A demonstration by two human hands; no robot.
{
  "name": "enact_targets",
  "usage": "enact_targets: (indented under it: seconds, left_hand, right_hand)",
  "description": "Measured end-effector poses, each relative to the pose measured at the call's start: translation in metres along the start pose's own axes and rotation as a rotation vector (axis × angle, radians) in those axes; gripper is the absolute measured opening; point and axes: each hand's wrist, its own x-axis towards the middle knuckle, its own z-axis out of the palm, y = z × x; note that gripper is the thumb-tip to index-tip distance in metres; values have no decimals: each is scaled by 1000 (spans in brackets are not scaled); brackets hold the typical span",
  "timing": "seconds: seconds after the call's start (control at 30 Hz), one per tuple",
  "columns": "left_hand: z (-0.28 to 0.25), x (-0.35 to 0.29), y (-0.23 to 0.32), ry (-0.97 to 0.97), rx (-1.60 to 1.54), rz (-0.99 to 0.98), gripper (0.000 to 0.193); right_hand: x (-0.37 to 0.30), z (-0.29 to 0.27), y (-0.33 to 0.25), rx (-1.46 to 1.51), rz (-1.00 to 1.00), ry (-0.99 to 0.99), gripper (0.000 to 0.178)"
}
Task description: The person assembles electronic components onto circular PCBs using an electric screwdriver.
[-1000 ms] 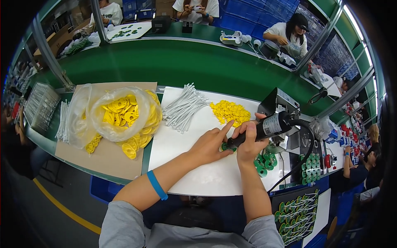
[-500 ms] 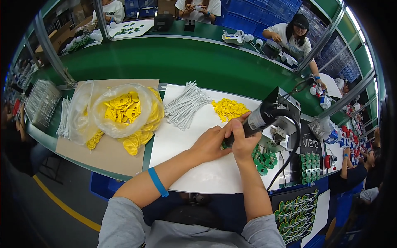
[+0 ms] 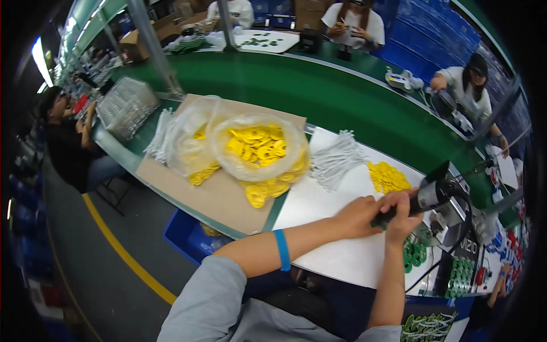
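Note:
My right hand (image 3: 401, 215) is wrapped round a black corded cylindrical power tool (image 3: 431, 196), which looks like an electric screwdriver and slants down to the left. Close against the tool's lower end, my left hand (image 3: 359, 216) has its fingers closed. A sliver of green shows under them, but what they hold is mostly hidden. Both hands are over a white work sheet (image 3: 325, 251). Beyond them lies a heap of small yellow discs (image 3: 390, 177), with a bundle of white cables (image 3: 337, 159) to its left. Round green circuit boards (image 3: 415, 255) sit right of my right wrist.
Clear plastic bags of yellow discs (image 3: 259, 145) rest on brown cardboard (image 3: 182, 185) at the left. A metal box (image 3: 450, 211) stands beside the tool. Behind runs a green belt (image 3: 319, 85). More green boards (image 3: 460, 276) lie at the right. Co-workers sit across and at far left.
The whole view has swung left, so the bench things appear farther right and tilted. Both hands stay together at the tool, with little visible change in their grip.

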Motion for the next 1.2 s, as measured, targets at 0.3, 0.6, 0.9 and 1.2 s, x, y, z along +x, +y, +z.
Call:
enact_targets:
  seconds: [0.3, 0.6, 0.9, 1.2]
  left_hand:
    - [-25, -21, 15, 39, 13, -7, 55]
    - [-25, -18, 24, -30, 4, -5, 73]
    - [-4, 2, 26, -49, 34, 190, 40]
    - [-7, 8, 26, -31, -295, 132, 21]
  right_hand:
    - [-11, 25, -14, 42, 20, -3, 15]
    - [-15, 10, -26, -60, 78, 95, 12]
    - [-27, -73, -70, -957, 86, 173, 45]
    - [-30, -12, -91, -1101, 117, -289, 22]
